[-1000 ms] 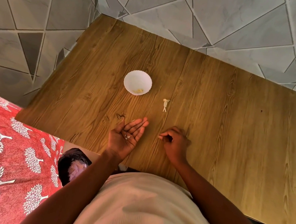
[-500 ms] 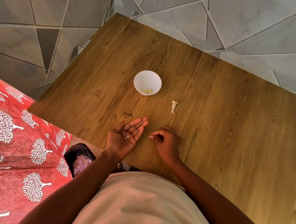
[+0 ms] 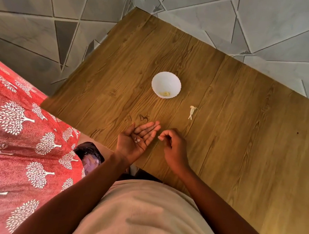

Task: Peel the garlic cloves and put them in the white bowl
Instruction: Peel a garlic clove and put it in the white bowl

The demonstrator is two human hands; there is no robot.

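Near the front edge of the wooden surface (image 3: 234, 125), the left hand (image 3: 137, 139) is held palm up with fingers relaxed and straight, apparently as a tray for small pale scraps (image 3: 137, 139) of garlic skin. The right hand (image 3: 171, 145) is curled, thumb and forefinger pinching a small pale bit (image 3: 160, 137); whether clove or skin cannot be told. The white bowl (image 3: 166, 80), with peeled garlic (image 3: 165, 93) inside, lies at twelve o'clock from the hands, well apart. A discarded strip of skin (image 3: 191, 112) lies at four o'clock from the bowl.
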